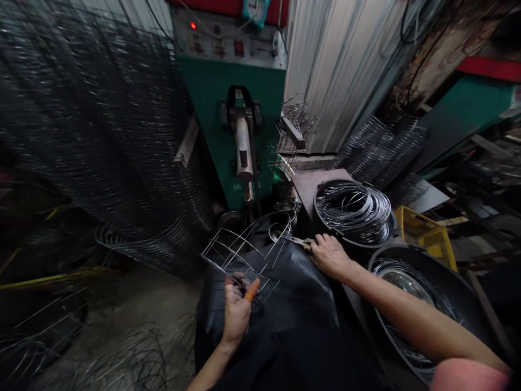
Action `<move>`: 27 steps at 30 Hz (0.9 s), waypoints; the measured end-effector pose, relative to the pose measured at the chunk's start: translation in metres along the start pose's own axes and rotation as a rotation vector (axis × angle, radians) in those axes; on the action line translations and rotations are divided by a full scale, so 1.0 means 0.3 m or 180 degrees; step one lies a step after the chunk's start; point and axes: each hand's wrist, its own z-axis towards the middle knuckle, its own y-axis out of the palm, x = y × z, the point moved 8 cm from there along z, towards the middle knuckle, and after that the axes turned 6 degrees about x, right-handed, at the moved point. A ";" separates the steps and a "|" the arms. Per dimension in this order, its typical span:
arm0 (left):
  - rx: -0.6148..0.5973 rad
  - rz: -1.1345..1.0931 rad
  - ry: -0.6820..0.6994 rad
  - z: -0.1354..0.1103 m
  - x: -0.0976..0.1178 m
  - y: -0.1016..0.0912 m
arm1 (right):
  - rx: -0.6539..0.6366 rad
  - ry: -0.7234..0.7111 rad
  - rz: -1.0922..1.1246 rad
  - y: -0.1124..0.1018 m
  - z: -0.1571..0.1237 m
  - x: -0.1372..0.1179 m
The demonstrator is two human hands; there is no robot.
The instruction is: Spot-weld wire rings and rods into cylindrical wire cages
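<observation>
My left hand (238, 304) is closed on the lower edge of a wire basket frame (238, 252), with orange coverings on the thumb and a finger. The frame is tilted above the dark apron (301, 293) over my lap. To its right, my right hand (329, 255) grips a pair of pliers (299, 240) whose jaws point left, at the frame's right side. Whether the jaws hold a wire I cannot tell. Just beyond the frame stands a green machine (207, 108) with a cylindrical arm (243, 144) reaching toward me.
Tall stacks of wire frames (101, 108) rise on the left. At right are a black tub of wire rings (352, 209), a larger tub (380, 326) with wire pieces and a yellow crate (427, 239). Loose wires (134, 353) lie on the floor at lower left.
</observation>
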 end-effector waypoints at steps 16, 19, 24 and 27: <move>-0.0141 0.0124 -0.0092 0.043 0.012 -0.035 | 0.1657 0.3764 0.5812 0.365 -0.599 0.257; -0.0158 0.0353 -0.0193 0.033 0.020 -0.021 | 0.1872 0.4307 0.6032 0.432 -0.704 0.303; -0.0130 0.0570 -0.0147 0.021 0.033 -0.020 | 0.1596 0.4010 0.6242 0.478 -0.646 0.274; -0.0081 0.0524 -0.0101 0.026 0.034 -0.039 | 0.1507 0.3768 0.5925 0.516 -0.536 0.261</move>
